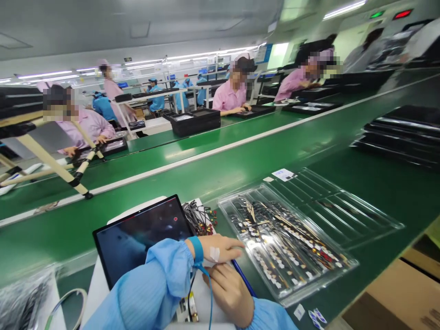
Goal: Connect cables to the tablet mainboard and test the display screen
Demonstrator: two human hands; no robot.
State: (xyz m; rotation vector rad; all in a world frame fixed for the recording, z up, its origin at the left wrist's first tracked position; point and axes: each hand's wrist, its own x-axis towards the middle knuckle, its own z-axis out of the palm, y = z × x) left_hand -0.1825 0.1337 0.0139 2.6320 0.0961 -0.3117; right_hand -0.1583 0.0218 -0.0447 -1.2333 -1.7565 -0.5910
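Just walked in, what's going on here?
The right hand grips a slim blue tool, and the left hand, with a blue wrist strap, lies just above it, beside a dark tablet. A clear tray of small cable assemblies sits on the green conveyor. Co-workers in pink sit along the line.

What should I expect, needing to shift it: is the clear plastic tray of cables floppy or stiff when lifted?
The clear plastic tray looks thin-walled, so it will probably be light and may flex if lifted by one edge. Its shallow compartments seem to hold the cables loosely, so they could slide if tilted. Its glossy rim may feel slippery.
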